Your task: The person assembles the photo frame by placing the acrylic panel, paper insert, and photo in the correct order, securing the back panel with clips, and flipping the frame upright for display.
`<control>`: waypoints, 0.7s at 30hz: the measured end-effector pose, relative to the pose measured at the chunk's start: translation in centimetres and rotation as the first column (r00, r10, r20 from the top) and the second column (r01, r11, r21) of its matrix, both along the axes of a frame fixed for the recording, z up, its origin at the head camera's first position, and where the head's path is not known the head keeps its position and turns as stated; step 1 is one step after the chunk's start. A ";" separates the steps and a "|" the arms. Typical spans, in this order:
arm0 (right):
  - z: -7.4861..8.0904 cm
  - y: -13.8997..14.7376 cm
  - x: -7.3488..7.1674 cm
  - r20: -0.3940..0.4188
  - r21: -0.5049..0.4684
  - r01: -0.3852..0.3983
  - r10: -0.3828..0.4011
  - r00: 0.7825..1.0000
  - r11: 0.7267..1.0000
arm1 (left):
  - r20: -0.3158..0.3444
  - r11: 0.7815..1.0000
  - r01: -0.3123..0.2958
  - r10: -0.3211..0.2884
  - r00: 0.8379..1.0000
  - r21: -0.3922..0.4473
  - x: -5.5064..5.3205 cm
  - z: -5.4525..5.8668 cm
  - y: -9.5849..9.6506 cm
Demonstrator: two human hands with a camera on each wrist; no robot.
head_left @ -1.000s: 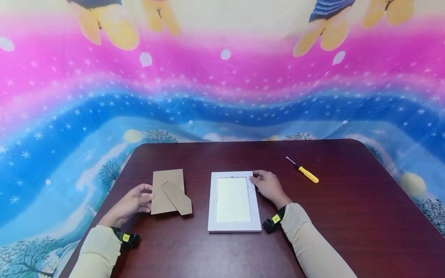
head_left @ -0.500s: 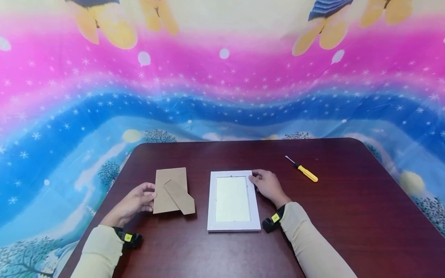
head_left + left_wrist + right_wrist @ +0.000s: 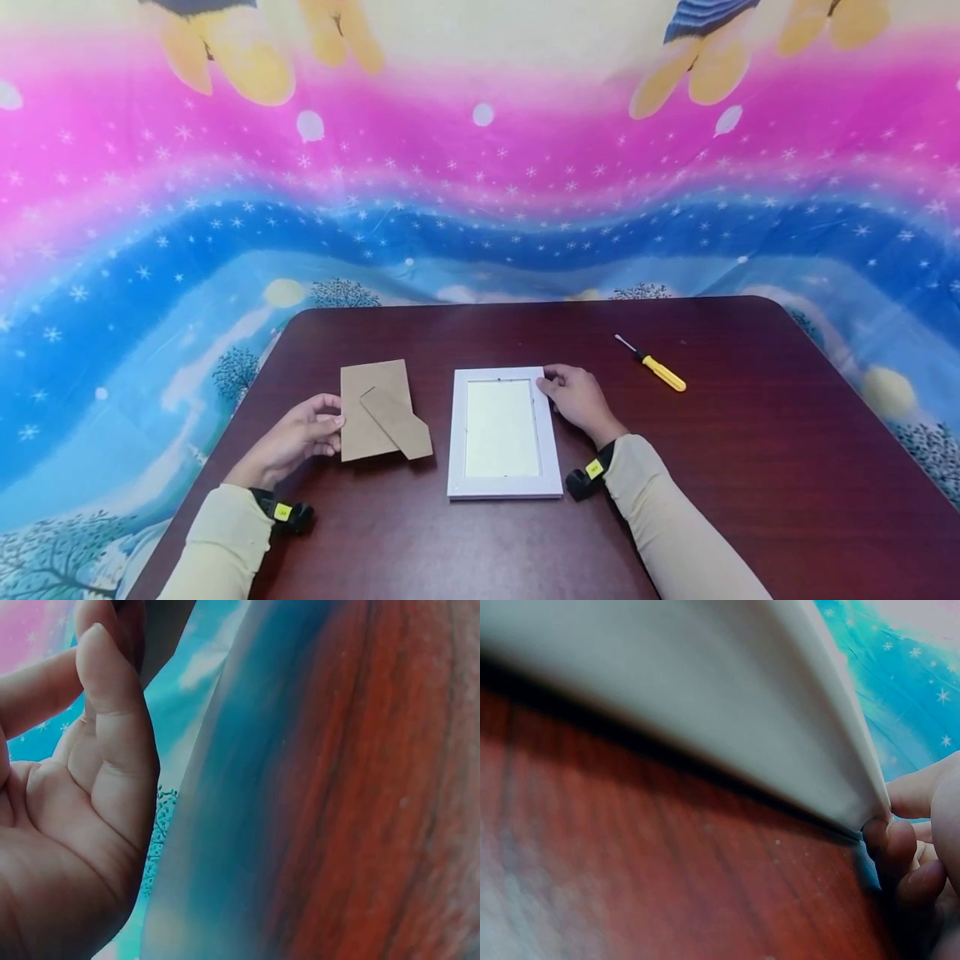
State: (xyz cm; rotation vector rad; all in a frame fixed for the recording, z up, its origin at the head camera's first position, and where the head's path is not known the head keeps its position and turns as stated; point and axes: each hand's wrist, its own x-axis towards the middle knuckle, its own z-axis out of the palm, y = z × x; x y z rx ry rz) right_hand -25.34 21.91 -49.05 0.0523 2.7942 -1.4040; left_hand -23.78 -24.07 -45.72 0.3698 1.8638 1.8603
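Note:
My left hand [image 3: 296, 437] pinches the left edge of a brown backing board [image 3: 367, 433] and holds it over the table, its easel leg slanting out past the lower right corner. In the left wrist view the fingers [image 3: 112, 697] meet on a dark sliver of the board at the top. A white picture frame [image 3: 459, 433] lies just right of the board, with a pale panel [image 3: 501, 429] in its opening. At the frame's upper right corner my right hand [image 3: 585, 400] grips the edge, thumb on top. The right wrist view shows the frame's side wall [image 3: 727, 697] close up.
A screwdriver [image 3: 660, 371] with a yellow handle lies at the back right of the dark wooden table [image 3: 750, 467]. Behind the table hangs a colourful printed cloth [image 3: 480, 183].
My left hand has carried the backing board a little to the right, nearer the picture frame. The right hand and the frame have stayed in place.

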 end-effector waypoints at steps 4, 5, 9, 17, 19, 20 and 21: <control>0.0 0.0 0.0 0.004 -0.001 0.000 0.000 1.000 1.000 | 0.002 1.000 0.011 -0.011 1.000 0.027 0.1 -0.1 0.1; 0.0 0.0 0.0 0.004 0.002 0.001 -0.001 1.000 1.000 | 0.003 0.999 0.010 -0.010 1.000 0.030 0.1 -0.1 0.2; 0.0 0.0 0.0 0.004 0.002 0.012 -0.012 1.000 1.000 | 0.009 0.999 0.007 -0.007 1.000 0.037 0.0 -0.2 0.5; 0.3 -0.1 0.1 0.009 -0.001 0.017 -0.017 1.000 1.000 | -0.003 0.998 0.024 -0.024 1.000 0.049 -0.3 -0.5 1.3; 0.3 -0.2 0.1 0.010 -0.001 0.016 -0.016 1.000 1.000 | -0.006 0.998 0.030 -0.030 1.000 0.059 -0.3 -0.6 1.4; 0.3 -0.2 0.1 0.010 -0.001 0.015 -0.015 1.000 1.000 | -0.008 0.998 0.033 -0.033 0.999 0.061 -0.2 -0.6 1.5; 0.3 -0.2 0.1 0.010 0.000 0.013 -0.013 1.000 1.000 | -0.008 0.998 0.034 -0.034 0.999 0.062 -0.2 -0.6 1.5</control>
